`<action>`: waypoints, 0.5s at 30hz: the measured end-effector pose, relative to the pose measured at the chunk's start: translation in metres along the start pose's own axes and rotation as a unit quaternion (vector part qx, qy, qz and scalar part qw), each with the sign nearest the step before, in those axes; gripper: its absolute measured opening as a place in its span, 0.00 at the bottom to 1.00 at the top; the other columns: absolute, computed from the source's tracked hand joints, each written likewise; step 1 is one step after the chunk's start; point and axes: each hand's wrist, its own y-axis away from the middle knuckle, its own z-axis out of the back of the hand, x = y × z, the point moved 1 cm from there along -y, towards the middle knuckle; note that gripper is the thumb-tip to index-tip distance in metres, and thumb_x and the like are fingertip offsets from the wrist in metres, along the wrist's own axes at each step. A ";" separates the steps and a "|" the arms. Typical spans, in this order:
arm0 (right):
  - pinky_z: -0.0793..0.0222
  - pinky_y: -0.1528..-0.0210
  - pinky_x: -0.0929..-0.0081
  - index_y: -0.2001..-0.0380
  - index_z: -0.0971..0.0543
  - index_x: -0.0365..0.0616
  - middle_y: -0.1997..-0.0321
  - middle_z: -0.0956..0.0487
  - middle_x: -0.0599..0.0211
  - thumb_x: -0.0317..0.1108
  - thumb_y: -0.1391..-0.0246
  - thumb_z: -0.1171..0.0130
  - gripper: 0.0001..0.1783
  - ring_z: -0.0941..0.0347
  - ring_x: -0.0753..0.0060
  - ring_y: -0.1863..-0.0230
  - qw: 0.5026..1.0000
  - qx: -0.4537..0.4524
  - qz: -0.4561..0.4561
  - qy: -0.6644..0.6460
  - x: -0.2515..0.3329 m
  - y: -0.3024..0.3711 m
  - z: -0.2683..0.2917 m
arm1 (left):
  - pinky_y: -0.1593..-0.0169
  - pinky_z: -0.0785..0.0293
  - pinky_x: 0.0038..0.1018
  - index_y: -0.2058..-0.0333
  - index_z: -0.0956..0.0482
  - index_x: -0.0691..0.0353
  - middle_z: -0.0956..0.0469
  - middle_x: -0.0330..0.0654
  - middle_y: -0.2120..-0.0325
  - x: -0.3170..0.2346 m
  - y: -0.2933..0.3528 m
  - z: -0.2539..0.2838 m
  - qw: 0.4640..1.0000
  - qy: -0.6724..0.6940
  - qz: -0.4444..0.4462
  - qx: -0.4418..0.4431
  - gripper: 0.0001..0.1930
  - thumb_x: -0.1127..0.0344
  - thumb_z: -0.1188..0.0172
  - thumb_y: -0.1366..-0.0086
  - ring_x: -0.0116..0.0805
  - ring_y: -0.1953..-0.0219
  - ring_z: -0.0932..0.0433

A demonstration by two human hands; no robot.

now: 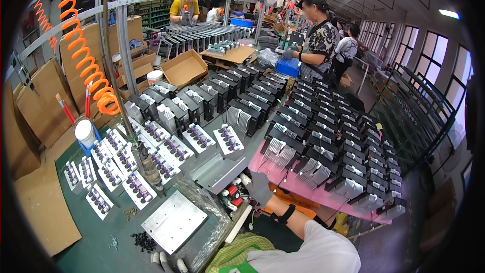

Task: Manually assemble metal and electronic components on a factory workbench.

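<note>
My right hand [258, 188], in a grey glove with pale fingertips, is closed at the right end of a grey U-shaped metal housing [218, 172], which is tilted above the bench. Only the gloved fingertips of my left hand [166, 262] show at the lower edge; they are slightly apart, with nothing visible in them. Near them lie a heap of small black parts [144, 241] and a flat silver metal plate [174, 221] with holes. A power screwdriver [150, 169] hangs upright to the left of the housing. Below my right hand are red-and-black parts [233, 192].
White boards with purple-and-black components [137, 190] cover the green bench, beside a white bucket [86, 131]. Rows of black finned units [288, 144] fill the right side and a pink sheet. An orange coiled hose [83, 55] hangs at left. A co-worker [317, 40] stands beyond.
</note>
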 end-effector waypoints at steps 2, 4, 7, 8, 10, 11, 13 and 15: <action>0.31 0.69 0.56 0.60 0.21 0.45 0.72 0.21 0.51 0.46 0.43 0.48 0.17 0.24 0.47 0.71 1.000 0.000 0.001 -0.004 0.001 0.000 0.001 | 0.45 0.37 0.46 0.51 0.31 0.69 0.33 0.59 0.51 -0.002 -0.002 0.002 1.000 -0.016 -0.014 0.000 0.22 0.62 0.41 0.41 0.58 0.49 0.33; 0.31 0.69 0.56 0.61 0.21 0.45 0.72 0.21 0.51 0.46 0.43 0.48 0.17 0.24 0.47 0.71 1.000 0.000 0.004 -0.010 0.003 -0.001 0.002 | 0.45 0.37 0.46 0.51 0.31 0.69 0.33 0.59 0.51 -0.002 -0.002 0.003 1.000 -0.017 -0.014 0.001 0.22 0.62 0.41 0.41 0.58 0.49 0.33; 0.30 0.69 0.56 0.61 0.21 0.45 0.72 0.21 0.51 0.46 0.43 0.48 0.17 0.24 0.47 0.71 1.000 -0.011 0.010 -0.025 0.003 -0.001 0.002 | 0.45 0.36 0.46 0.51 0.31 0.69 0.33 0.59 0.50 -0.001 -0.002 0.002 1.000 -0.016 -0.015 0.004 0.22 0.62 0.41 0.41 0.58 0.49 0.33; 0.31 0.69 0.59 0.58 0.22 0.46 0.71 0.21 0.49 0.44 0.42 0.48 0.16 0.24 0.46 0.69 1.000 0.005 0.001 -0.018 0.000 0.000 0.002 | 0.46 0.36 0.46 0.52 0.30 0.69 0.33 0.59 0.50 0.000 -0.003 0.002 1.000 -0.013 -0.015 0.007 0.22 0.62 0.41 0.41 0.58 0.49 0.33; 0.31 0.69 0.61 0.55 0.23 0.46 0.69 0.22 0.48 0.42 0.42 0.49 0.17 0.24 0.44 0.67 1.000 0.022 -0.006 -0.012 -0.002 0.000 0.001 | 0.46 0.36 0.46 0.52 0.30 0.69 0.33 0.59 0.50 -0.001 -0.003 0.002 1.000 -0.017 -0.018 0.006 0.22 0.62 0.41 0.41 0.58 0.49 0.33; 0.31 0.70 0.61 0.55 0.23 0.46 0.70 0.22 0.48 0.42 0.42 0.49 0.16 0.24 0.45 0.68 1.000 0.016 -0.002 -0.013 -0.002 -0.001 0.001 | 0.46 0.36 0.46 0.52 0.30 0.69 0.33 0.59 0.51 -0.001 -0.003 0.003 1.000 -0.020 -0.020 0.007 0.22 0.62 0.41 0.41 0.57 0.49 0.33; 0.31 0.70 0.61 0.55 0.23 0.47 0.70 0.22 0.48 0.42 0.42 0.49 0.16 0.24 0.45 0.68 1.000 0.011 0.002 -0.014 0.000 -0.001 0.001 | 0.46 0.36 0.46 0.52 0.30 0.69 0.32 0.59 0.51 -0.002 -0.003 0.003 1.000 -0.019 -0.019 0.006 0.21 0.62 0.41 0.41 0.57 0.49 0.33; 0.31 0.68 0.55 0.61 0.21 0.46 0.72 0.21 0.52 0.45 0.43 0.48 0.16 0.24 0.47 0.71 1.000 0.010 -0.008 -0.006 0.004 -0.001 0.003 | 0.46 0.36 0.46 0.52 0.30 0.69 0.32 0.59 0.51 -0.002 -0.002 0.002 1.000 -0.018 -0.019 0.007 0.21 0.62 0.41 0.41 0.57 0.49 0.33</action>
